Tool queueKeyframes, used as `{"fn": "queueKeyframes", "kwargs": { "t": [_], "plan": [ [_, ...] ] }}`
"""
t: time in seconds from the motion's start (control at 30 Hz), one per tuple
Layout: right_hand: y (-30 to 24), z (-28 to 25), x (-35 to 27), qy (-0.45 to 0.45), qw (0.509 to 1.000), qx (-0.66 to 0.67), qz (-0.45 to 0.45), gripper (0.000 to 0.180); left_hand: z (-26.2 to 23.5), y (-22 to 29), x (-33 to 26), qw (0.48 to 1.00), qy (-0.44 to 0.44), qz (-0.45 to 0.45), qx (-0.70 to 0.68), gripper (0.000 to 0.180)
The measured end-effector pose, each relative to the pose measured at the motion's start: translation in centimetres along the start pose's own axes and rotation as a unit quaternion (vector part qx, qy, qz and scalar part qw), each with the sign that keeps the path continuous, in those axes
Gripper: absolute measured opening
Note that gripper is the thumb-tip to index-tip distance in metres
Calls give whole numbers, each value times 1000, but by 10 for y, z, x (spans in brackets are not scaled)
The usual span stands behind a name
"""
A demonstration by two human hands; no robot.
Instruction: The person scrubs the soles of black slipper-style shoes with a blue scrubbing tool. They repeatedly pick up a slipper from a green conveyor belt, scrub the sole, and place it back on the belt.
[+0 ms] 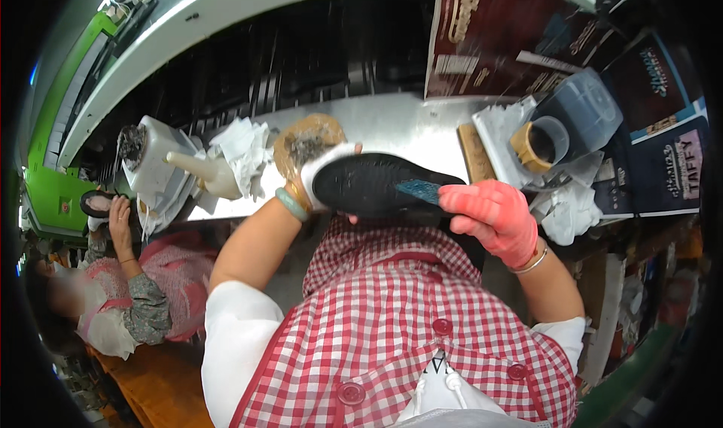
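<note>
Blue piece (419, 191) over a black sole (358, 183), mid-frame

We find the sole held at the centre of the frame, face up, its length running left to right just above a checked apron (407, 292). The left hand (322, 173) is closed on the sole's left end and mostly hidden behind it; we see fingertips at the upper and lower edges, and a green bangle (291, 204) at the wrist. The right hand (491, 221), in a pink glove (508, 236), pinches the blue piece, which lies over the right half of the sole. We take it for a brush, though blur leaves that uncertain.

Just above the left hand, a tan disc (294, 138) with dark residue sits on the metal table (403, 119). Left of the disc we see crumpled cloth (245, 153), then a pale bottle (207, 173) and a white tub (160, 157). Right of the centre are a brown block (474, 153), a cup (553, 137) and a clear box (584, 100), with white paper (570, 216) below them. A dark red carton (486, 33) stands at the upper right. At the lower left, we see a co-worker (151, 307) whose hand (120, 228) is at a dark-rimmed oval (99, 204), near a green machine (56, 198)
</note>
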State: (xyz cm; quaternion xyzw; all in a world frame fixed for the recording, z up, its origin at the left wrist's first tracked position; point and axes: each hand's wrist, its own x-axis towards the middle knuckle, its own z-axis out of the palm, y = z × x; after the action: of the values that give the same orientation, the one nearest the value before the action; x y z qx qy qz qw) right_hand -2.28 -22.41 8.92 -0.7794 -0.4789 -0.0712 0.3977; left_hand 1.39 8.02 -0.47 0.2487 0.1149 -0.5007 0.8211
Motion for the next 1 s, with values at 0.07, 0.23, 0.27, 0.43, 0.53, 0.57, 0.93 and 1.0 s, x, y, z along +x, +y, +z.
{"fn": "queueKeyframes", "kwargs": {
  "t": [0.07,0.23,0.27,0.43,0.53,0.57,0.93,1.0],
  "plan": [
    [-6,-8,-8,116,993,-1,17,27,10,-8,1,999,5,49,25,60],
    [-1,16,-25,370,926,62,28,27,9,-37,-8,977,-76,162,114,62],
    [2,21,-30,407,911,52,35,26,14,-38,-12,964,-106,190,152,64],
    [4,28,-61,518,852,62,49,25,101,-38,-41,900,-122,362,211,72],
    [7,24,-70,547,833,46,71,24,185,3,-40,889,-140,430,73,73],
    [5,26,-71,556,826,48,77,24,195,42,-30,861,-262,407,157,61],
    [14,61,-55,429,890,-115,100,25,150,121,27,619,139,665,394,26],
    [28,70,-58,393,907,-117,97,28,116,144,-10,382,236,746,492,24]
  ]
}}
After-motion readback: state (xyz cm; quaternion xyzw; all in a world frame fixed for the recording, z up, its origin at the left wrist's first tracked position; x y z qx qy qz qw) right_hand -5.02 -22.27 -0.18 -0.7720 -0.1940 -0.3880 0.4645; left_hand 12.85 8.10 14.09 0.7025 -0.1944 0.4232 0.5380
